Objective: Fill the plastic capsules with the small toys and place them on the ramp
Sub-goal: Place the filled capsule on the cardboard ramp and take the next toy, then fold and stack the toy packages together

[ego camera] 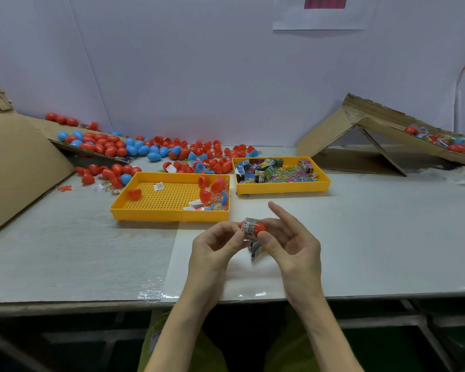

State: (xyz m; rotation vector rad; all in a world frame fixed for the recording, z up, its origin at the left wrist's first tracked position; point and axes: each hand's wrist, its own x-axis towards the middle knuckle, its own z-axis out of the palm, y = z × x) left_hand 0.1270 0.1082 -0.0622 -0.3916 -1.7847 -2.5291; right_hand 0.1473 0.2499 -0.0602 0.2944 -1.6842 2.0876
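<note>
Pinching a red capsule [255, 228] between them, the person's left hand [212, 248] and right hand [290, 245] meet above the near part of the table [91, 251]. The left hand's thumb and curled fingers grasp the capsule's left end, where a printed paper label [249, 226] wraps round it. The right hand's thumb presses its lower right side, while that hand's index finger [279, 210] sticks up straight, clear of the capsule. Directly under the grip a small colourful packet [255, 251] shows between the two thumbs; whether it lies on the table or hangs from the fingers cannot be told. Just beyond the grip and a little to its left sits a perforated yellow tray [169, 217] with a few red capsule halves [204, 181] and bright toy bits [218, 202] at its right end. Beyond the grip and slightly to its right, a second yellow tray [282, 187] is filled with small toy packets [274, 171]. Farther off to the left lies a heap of red and blue capsules [145, 149], some of them on a cardboard sheet [24, 157]. Well off to the right of the grip stands the cardboard ramp [381, 130], with filled capsules [440, 140] resting on its slope.
</note>
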